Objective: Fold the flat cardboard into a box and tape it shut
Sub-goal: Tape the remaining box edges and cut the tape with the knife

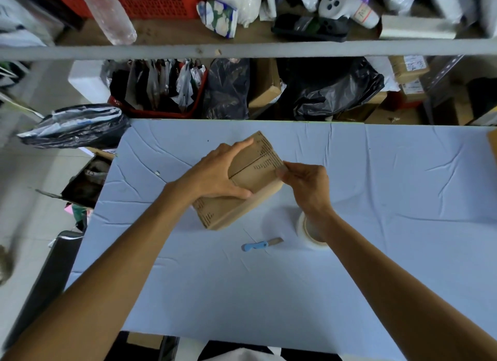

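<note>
A small brown cardboard box (250, 172) stands on the light blue table (390, 188), its two top flaps folded down and meeting in a seam. My left hand (220, 172) lies flat over the left flap and grips the box's near side. At the box's right edge, my right hand (306, 183) pinches something thin with thumb and fingers, perhaps clear tape; I cannot tell for sure. A roll of clear tape (312, 233) sits on the table, partly hidden under my right wrist.
A small cutter with a blue handle (259, 244) lies just in front of the box. A metal shelf rail (242, 50) crosses above the table's far edge, with bags, boxes and a red basket (150, 0) behind. A black bag (78, 125) sits off the left corner.
</note>
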### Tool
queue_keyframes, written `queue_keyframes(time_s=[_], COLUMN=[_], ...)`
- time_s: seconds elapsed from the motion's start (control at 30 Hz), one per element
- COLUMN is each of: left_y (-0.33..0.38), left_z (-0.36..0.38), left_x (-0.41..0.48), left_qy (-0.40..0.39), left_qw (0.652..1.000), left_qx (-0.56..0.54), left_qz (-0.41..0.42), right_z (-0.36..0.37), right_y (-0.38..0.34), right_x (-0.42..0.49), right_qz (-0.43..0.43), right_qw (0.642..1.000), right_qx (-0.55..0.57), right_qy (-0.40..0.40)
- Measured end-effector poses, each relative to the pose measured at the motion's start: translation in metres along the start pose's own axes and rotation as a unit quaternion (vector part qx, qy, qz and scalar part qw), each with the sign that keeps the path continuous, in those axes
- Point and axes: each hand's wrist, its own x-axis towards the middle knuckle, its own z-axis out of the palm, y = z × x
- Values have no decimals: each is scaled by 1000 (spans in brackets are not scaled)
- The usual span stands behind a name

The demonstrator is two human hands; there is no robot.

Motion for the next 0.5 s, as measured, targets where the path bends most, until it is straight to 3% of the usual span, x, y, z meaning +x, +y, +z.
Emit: queue_keyframes(time_s=[0.13, 0.2, 0.33, 0.5], left_y=[-3, -2, 10, 18], left_z=[-3, -1, 10, 17], left_x=[4, 5, 2, 0], left_qy=[-5, 20, 80, 115], left_qw=[999, 996, 993, 984], left_qx=[-47, -68, -42, -26], left_qz=[-27, -60, -79, -136], right_z=[3, 11, 25, 16], right_y=[1, 1, 4, 9], right_x=[7, -4, -31, -29], right_qz=[55, 84, 30, -44], right_qw=[997, 994, 993, 963], right_qx=[-28, -61, -81, -81], right_qy=[53, 39, -86, -252])
